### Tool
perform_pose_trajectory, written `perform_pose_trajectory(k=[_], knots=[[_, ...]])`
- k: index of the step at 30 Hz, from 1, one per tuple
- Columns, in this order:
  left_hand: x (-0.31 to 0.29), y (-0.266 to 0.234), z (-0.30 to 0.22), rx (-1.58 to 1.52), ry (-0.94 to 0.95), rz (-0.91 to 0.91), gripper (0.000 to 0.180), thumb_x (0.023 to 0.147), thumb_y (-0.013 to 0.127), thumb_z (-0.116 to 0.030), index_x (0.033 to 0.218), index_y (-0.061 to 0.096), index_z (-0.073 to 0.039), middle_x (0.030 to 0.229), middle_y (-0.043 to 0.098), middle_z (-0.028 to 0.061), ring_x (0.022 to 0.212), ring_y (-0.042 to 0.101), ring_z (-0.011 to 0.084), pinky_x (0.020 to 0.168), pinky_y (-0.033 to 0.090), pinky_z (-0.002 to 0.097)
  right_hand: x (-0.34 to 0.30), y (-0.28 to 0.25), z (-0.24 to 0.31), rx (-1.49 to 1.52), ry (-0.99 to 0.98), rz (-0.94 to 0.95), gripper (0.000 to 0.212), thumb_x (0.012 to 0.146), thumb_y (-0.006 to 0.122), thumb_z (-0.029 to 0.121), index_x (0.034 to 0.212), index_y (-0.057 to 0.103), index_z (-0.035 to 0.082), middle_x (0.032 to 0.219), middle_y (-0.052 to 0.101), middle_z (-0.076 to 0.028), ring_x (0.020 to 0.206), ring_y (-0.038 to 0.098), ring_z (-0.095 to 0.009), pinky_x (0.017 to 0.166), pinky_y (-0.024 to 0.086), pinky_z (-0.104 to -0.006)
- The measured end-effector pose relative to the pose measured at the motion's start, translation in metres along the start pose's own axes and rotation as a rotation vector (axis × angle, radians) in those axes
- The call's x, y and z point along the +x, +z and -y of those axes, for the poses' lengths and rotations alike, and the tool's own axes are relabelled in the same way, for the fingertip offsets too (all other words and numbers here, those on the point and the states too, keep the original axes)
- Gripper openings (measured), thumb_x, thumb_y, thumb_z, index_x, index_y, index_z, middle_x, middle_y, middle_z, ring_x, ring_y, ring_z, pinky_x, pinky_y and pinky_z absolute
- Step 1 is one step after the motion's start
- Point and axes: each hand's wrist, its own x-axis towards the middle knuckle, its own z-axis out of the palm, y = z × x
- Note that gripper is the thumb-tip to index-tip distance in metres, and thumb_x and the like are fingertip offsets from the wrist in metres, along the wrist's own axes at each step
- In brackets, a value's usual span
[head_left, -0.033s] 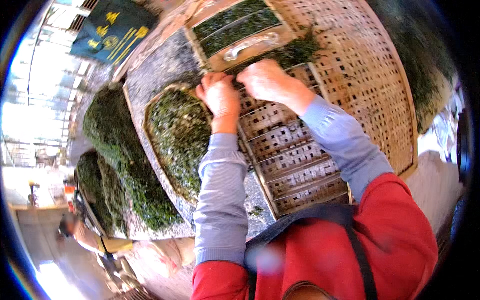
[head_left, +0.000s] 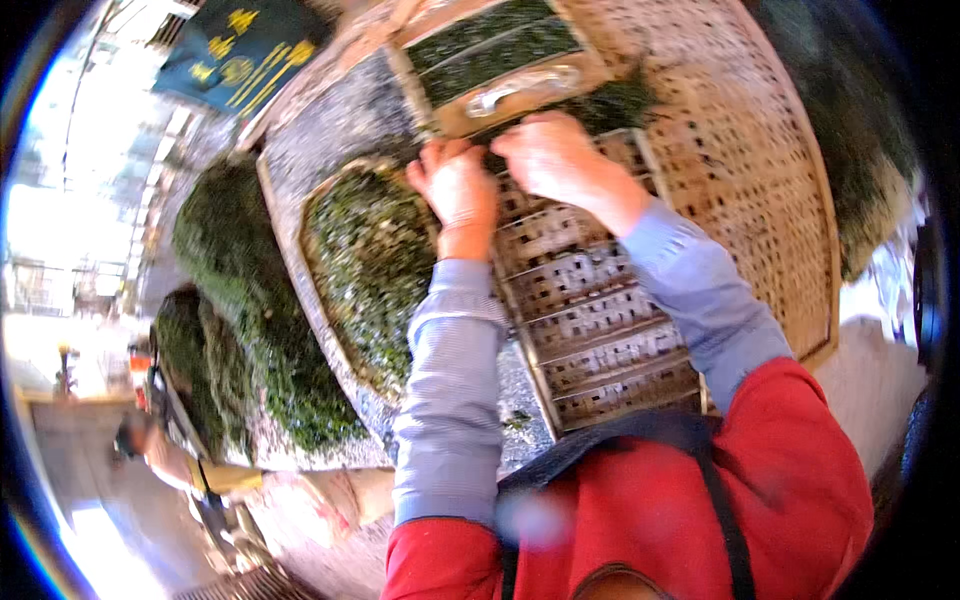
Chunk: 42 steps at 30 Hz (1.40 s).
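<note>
My left hand (head_left: 458, 187) and my right hand (head_left: 555, 160) are close together at the far end of a slatted wooden rack (head_left: 600, 335) with a woven base. Both have bent, closed fingers. Blur and the angle hide what they pinch. Just beyond them lies a wooden frame (head_left: 455, 118) with dark green, stringy plant matter behind its slats and a pale, shiny handle (head_left: 522, 90). More dark green strands (head_left: 615, 103) lie beside the right hand. Left of my left forearm is a shallow tray holding a mound of chopped green plant bits (head_left: 370, 265).
A large woven mat (head_left: 740, 160) with a raised rim extends to the right. Big dark green plant heaps (head_left: 235, 250) stand at the left, and another (head_left: 870, 160) at the far right. A dark green board (head_left: 235, 60) with yellow marks is at the upper left. A person (head_left: 165, 455) is at the lower left.
The whole view has shifted slightly, so the table and both hands appear a little further right. My hands stay at the rack's far end with fingers still closed.
</note>
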Motion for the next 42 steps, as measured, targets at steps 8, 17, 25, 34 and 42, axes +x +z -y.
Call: perform_pose_trajectory(k=[8,17,25,34,42], knots=[[-0.019,0.013,-0.018,-0.132,0.233,-0.091,0.021,0.076,0.05,-0.009,0.092,0.061,-0.002,0.103,0.058,0.0125,0.108,0.05,0.03,0.101,0.03,0.0465,0.008,0.0,0.001,-0.177,-0.017,-0.027,0.012,0.079,0.059,0.016,0.071,0.061,0.007,0.067,0.064,-0.007,0.058,0.063,-0.017,0.052,0.055,-0.0337],[-0.032,0.022,-0.014,-0.047,0.176,0.335,0.065,0.082,0.044,-0.022,0.141,0.022,-0.004,0.147,0.02,0.0159,0.139,0.013,0.0279,0.112,0.008,0.0446,0.072,0.038,0.106,0.3,0.171,0.377,0.051,0.089,0.039,0.042,0.123,0.048,0.005,0.102,0.057,-0.026,0.095,0.056,-0.038,0.089,0.04,-0.0522],[-0.028,0.036,-0.019,0.408,0.274,0.259,0.043,0.087,0.051,-0.025,0.125,0.047,-0.005,0.129,0.046,0.0139,0.121,0.044,0.0239,0.101,0.037,0.0411,0.03,0.043,0.054,0.411,0.25,-0.206,0.015,0.079,0.057,0.014,0.093,0.061,0.008,0.086,0.056,-0.01,0.079,0.055,-0.022,0.068,0.048,-0.036],[-0.015,-0.001,-0.023,-0.07,0.266,0.203,0.043,0.07,0.053,0.0,0.113,0.056,-0.002,0.125,0.051,0.0139,0.114,0.05,0.0322,0.096,0.042,0.0398,-0.057,-0.008,-0.102,-0.095,0.183,-0.229,0.022,0.077,0.056,-0.003,0.094,0.066,0.007,0.087,0.063,-0.01,0.077,0.062,-0.023,0.075,0.054,-0.0311],[0.041,-0.034,-0.066,-0.255,0.227,0.232,0.032,0.071,0.054,-0.004,0.1,0.066,-0.011,0.087,0.066,0.0146,0.082,0.064,0.0317,0.074,0.052,0.0417,-0.075,-0.017,-0.084,-0.323,0.01,-0.072,0.025,0.079,0.056,0.007,0.103,0.061,0.001,0.106,0.058,-0.011,0.099,0.055,-0.027,0.083,0.05,-0.0368]])
